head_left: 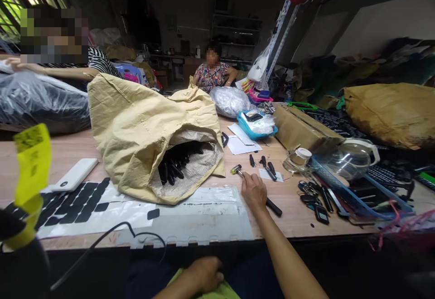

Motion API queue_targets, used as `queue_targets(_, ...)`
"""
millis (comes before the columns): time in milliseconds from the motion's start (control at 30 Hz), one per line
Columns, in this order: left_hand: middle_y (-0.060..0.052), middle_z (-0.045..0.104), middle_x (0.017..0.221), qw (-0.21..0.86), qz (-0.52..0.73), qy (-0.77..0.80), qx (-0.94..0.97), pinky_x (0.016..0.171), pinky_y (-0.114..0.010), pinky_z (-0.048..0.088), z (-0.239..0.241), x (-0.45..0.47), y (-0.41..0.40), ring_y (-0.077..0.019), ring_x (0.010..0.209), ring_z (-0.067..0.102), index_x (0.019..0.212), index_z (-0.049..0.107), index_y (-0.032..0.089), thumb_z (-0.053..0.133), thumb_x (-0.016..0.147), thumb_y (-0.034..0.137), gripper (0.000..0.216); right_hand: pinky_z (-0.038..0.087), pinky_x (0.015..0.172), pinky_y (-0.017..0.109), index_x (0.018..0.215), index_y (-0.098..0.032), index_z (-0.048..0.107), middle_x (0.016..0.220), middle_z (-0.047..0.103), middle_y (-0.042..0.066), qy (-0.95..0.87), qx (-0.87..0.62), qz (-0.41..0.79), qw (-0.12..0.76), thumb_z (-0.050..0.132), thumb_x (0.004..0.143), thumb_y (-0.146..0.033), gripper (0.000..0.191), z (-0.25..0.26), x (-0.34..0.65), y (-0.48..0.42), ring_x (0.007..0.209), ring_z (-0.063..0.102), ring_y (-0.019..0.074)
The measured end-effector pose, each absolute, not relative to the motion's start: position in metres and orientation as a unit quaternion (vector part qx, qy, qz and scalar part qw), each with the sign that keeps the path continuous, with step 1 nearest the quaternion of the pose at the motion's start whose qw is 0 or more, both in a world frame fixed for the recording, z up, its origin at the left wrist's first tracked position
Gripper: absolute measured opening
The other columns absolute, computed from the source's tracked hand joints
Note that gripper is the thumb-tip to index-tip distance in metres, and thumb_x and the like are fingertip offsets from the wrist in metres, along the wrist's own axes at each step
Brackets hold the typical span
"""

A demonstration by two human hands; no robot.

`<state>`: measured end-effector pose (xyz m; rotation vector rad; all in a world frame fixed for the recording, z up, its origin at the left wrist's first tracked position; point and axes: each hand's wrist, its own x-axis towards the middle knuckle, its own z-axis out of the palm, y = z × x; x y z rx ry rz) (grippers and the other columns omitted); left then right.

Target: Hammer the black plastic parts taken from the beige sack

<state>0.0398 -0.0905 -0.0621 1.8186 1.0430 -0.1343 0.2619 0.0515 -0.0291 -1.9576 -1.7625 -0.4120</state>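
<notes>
My right hand (254,191) is closed around a hammer (273,207) lying on the table. Its small head, metal with a yellow face, points to the left, and the black handle's end sticks out on the right. Low in the view, my left hand (205,273) is curled over my lap against a yellow-green cloth (217,292). What its fingers hold, if anything, is hidden. A beige sack (136,127) lies on its side left of the hammer, its mouth facing me. Shiny black elongated pieces (175,165) fill the opening.
Black-handled tools (268,168), keys (307,195) and a blue tray (363,195) lie to the right, near a glass jug (351,158). A cardboard box (302,129) stands behind. Black stickers (76,204) and a white device (76,174) lie left. Two people sit across the table.
</notes>
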Motion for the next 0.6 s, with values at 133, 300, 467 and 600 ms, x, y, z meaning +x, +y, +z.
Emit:
queue_targets(133, -0.002, 0.077, 0.09, 0.551, -0.01, 0.308, 0.776, 0.075, -0.027, 0.052, 0.005, 0.036, -0.075, -0.0204, 0.083, 0.069, 0.102, 0.076, 0.027, 0.065, 0.08, 0.039, 0.028, 0.031, 0.068, 0.031, 0.112, -0.025, 0.069, 0.085, 0.057, 0.006, -0.647, -0.71, -0.151, 0.233, 0.051, 0.089, -0.018, 0.03, -0.029, 0.263, 0.051, 0.083, 0.048, 0.0204)
queue_targets(300, -0.005, 0.073, 0.102, 0.433, 0.235, 0.475, 0.729, 0.082, -0.03, 0.051, 0.057, 0.008, -0.008, -0.02, 0.092, 0.065, 0.105, 0.073, 0.021, 0.055, 0.09, 0.034, 0.026, 0.031, 0.068, 0.03, 0.112, -0.026, 0.069, 0.085, 0.058, 0.006, -0.64, -0.714, -0.164, 0.23, 0.051, 0.088, -0.016, 0.031, -0.029, 0.261, 0.051, 0.084, 0.049, 0.0202)
queue_targets(467, -0.018, 0.06, 0.121, 0.086, 0.336, 0.731, 0.588, 0.095, -0.048, 0.048, 0.042, -0.026, 0.056, -0.0338, 0.112, 0.056, 0.123, 0.064, 0.016, 0.06, 0.087, 0.03, 0.039, 0.031, 0.067, 0.03, 0.111, -0.025, 0.07, 0.084, 0.057, 0.006, -0.643, -0.71, -0.162, 0.236, 0.05, 0.09, -0.017, 0.03, -0.03, 0.261, 0.052, 0.082, 0.048, 0.0198)
queue_targets(600, -0.02, 0.058, 0.123, 0.034, 0.31, 0.778, 0.545, 0.093, -0.049, 0.049, 0.02, -0.034, 0.075, -0.0355, 0.108, 0.058, 0.123, 0.064, 0.015, 0.057, 0.089, 0.031, 0.038, 0.032, 0.067, 0.03, 0.11, -0.026, 0.07, 0.084, 0.057, 0.006, -0.648, -0.705, -0.164, 0.237, 0.051, 0.088, -0.016, 0.03, -0.032, 0.262, 0.053, 0.083, 0.049, 0.0198)
